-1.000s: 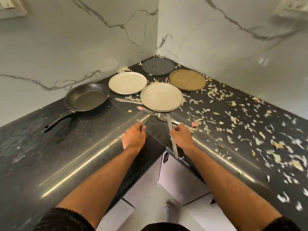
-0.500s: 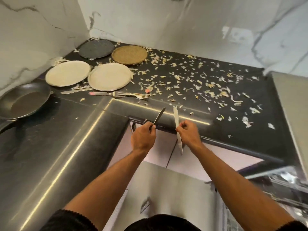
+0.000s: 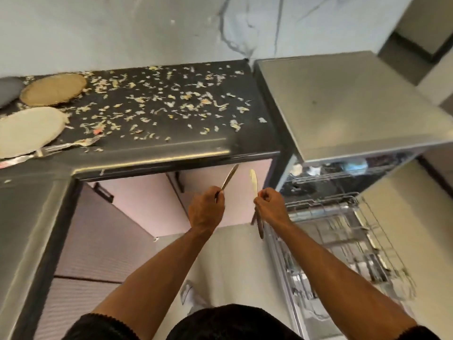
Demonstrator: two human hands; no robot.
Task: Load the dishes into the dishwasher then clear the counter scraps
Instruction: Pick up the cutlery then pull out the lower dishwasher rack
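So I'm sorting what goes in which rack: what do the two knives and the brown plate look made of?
Both knives, left hand's and right hand's, look like polished metal, probably steel: thin and shiny. The brown plate looks like matte speckled stoneware, though blur leaves that open.

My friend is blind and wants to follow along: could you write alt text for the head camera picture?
A person's left hand and right hand each grip a table knife, the left knife and the right knife, beside an open dishwasher with its racks pulled out. Behind them, a dark counter strewn with scraps holds plates and a fork.
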